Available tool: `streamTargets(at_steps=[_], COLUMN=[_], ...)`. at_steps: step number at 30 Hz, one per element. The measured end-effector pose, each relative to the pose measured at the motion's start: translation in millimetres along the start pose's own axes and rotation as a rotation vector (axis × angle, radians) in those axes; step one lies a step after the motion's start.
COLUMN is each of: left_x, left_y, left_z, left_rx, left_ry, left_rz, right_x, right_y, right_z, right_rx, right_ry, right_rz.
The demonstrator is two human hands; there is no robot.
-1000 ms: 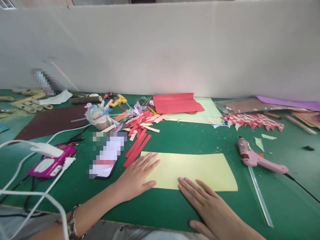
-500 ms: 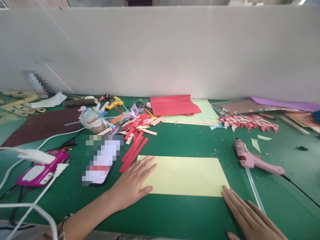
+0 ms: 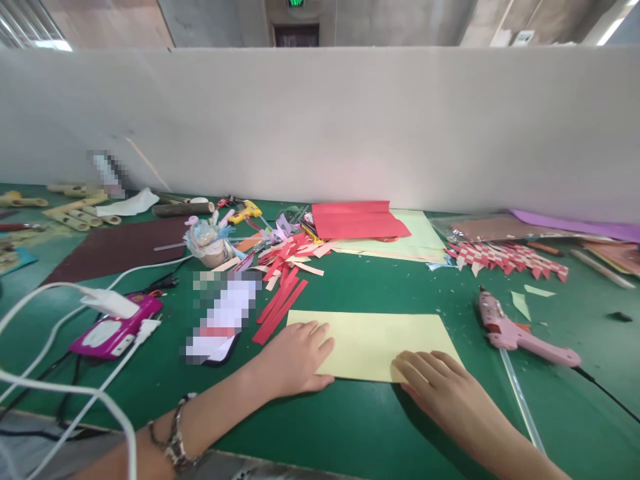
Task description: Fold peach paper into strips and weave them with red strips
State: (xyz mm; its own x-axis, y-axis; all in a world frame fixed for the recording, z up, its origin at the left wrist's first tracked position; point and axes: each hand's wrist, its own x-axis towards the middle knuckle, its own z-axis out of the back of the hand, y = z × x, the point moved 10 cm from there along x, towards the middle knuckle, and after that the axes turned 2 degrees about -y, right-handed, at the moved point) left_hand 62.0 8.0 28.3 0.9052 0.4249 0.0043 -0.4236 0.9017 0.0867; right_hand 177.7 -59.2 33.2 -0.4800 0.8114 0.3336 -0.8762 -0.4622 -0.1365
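Note:
A pale yellow folded paper sheet lies flat on the green table mat in front of me. My left hand rests palm down on the sheet's near left corner, fingers slightly curled. My right hand presses on the sheet's near right edge, fingers bent over it. Neither hand grips anything. A bracelet sits on my left wrist.
A pink glue gun with a clear glue stick lies right of the sheet. Red paper strips and a phone lie to the left, with a magenta device and white cables. Red and yellow sheets, a woven red-white strip, a white partition wall behind.
My right hand came back from the sheet's right corner onto its near right edge, fingers curling. My left hand's fingers curled too. The camera view tilted upward.

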Motion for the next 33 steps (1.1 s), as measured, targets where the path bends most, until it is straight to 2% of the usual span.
streamTargets(at_steps=[4,6,9,13,17,19,22,26,29,31,33], left_x=[17.6,28.5,42.9,49.0,37.7,29.8,16.4,-10.8,-30.0,-35.8,-28.5], left_y=[-22.7,-32.7,-41.8,-37.8,-31.0,-24.3,-5.8,42.3,78.2,82.9,66.5], left_z=[16.5,35.0,72.6,116.0,135.7,138.4,135.5,127.9,133.8,147.7,159.6], left_rx=[0.126,0.164,0.172,0.195,0.272,0.298,0.325,0.389,0.506,0.489,0.274], left_ry=[-0.107,-0.224,-0.439,-0.68,-0.822,-0.835,-0.781,-0.692,-0.691,-0.745,-0.764], left_rz=[-0.124,-0.139,-0.133,-0.115,-0.157,-0.163,-0.161,-0.093,0.065,0.162,0.141], right_x=[18.5,29.5,48.2,65.5,68.4,65.2,55.5,41.0,35.1,37.7,45.8], right_y=[9.7,4.8,-6.3,-24.2,-32.2,-40.0,-55.5,-72.8,-77.4,-70.7,-53.9], right_z=[21.9,35.8,61.6,92.1,101.6,98.6,93.9,98.0,104.1,106.0,109.0], right_rx=[-0.087,-0.095,-0.061,0.095,0.205,0.279,0.36,0.364,0.337,0.319,0.295], right_ry=[-0.177,-0.214,-0.266,-0.32,-0.273,-0.21,-0.134,-0.125,-0.163,-0.17,-0.172], right_rz=[0.095,0.079,0.031,-0.081,-0.118,-0.162,-0.231,-0.243,-0.222,-0.176,-0.074])
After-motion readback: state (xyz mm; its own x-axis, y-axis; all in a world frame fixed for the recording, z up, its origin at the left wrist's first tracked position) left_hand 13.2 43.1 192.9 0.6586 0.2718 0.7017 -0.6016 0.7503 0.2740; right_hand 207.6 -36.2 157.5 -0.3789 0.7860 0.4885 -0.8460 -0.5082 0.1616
